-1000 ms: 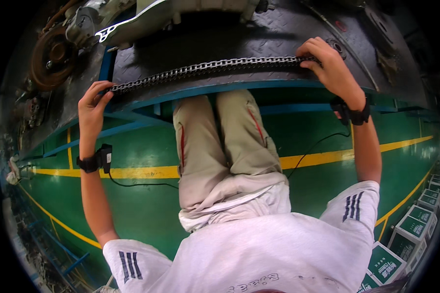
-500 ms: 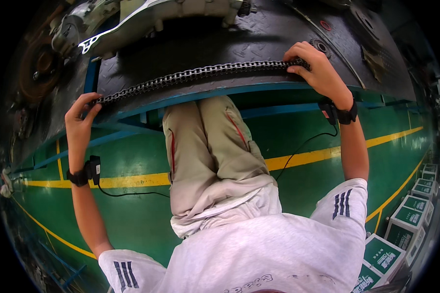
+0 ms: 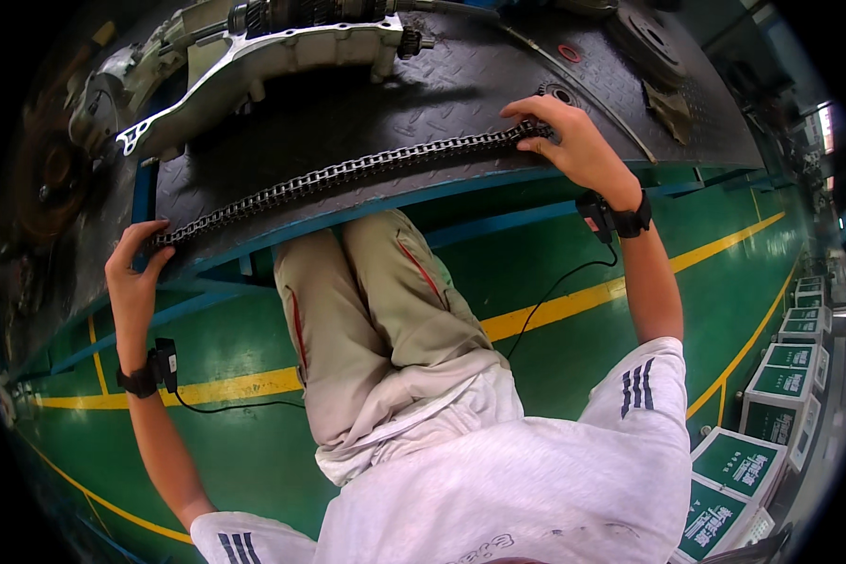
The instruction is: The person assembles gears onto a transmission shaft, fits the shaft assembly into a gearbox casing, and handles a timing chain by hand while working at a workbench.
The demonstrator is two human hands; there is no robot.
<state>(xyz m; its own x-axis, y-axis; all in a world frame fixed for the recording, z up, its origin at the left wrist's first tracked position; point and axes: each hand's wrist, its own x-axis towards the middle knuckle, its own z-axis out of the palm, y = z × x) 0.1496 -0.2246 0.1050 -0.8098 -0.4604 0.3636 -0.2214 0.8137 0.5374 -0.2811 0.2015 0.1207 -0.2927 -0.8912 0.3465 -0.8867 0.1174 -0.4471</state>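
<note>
A dark metal roller chain point(image 3: 348, 171) stretches along the near edge of the workbench point(image 3: 442, 89), lying in a shallow curve. At its left end my left hand point(image 3: 130, 273) holds the links between thumb and fingers. My right hand point(image 3: 581, 148) has its thumb and fingers round the right end, with a short bunch of links between them. Just beyond the right hand is a toothed gear point(image 3: 561, 94) on the bench top.
An open metal gearbox housing point(image 3: 301, 58) with gears on a shaft stands at the back left. Further right lie a thin rod point(image 3: 592, 89), a red ring point(image 3: 570, 54) and a large round disc point(image 3: 644, 38). Green-and-white boxes point(image 3: 747, 461) line the floor at right.
The view has shifted, so bench, chain and hands sit lower and further left, and more of the gearbox shows. The right hand's fingers look a little straighter. Both hands stay at the chain ends.
</note>
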